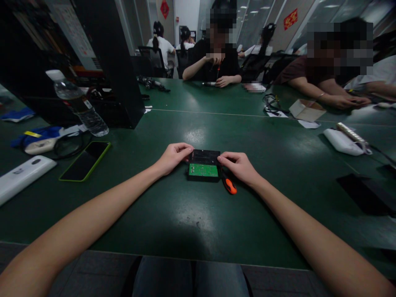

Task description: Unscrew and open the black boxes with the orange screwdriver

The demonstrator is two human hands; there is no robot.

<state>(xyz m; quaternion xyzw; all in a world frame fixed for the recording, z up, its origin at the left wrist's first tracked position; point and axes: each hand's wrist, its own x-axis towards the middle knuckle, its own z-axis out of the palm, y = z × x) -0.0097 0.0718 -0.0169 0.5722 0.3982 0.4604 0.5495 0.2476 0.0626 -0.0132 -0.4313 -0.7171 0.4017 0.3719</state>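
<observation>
A small black plastic case (202,179) lies on the green table in front of me, with a green circuit board (203,170) exposed in its near part. Its flat black cover (205,156) is at the far side of the board. My left hand (175,158) pinches the cover's left edge between thumb and fingers. On the opposite edge, the thumb and curled fingers of my right hand (237,165) grip the same cover. A screwdriver with an orange and black handle (229,185) lies just right of the case, below my right hand; its shaft is hidden.
On the left are a phone with a green case (85,161), a white power bank (26,177) and a tilted plastic bottle (82,105) near a black shelf (108,62). To the right lie a white device (342,141), a small box (306,110) and cables. Other people sit across the table.
</observation>
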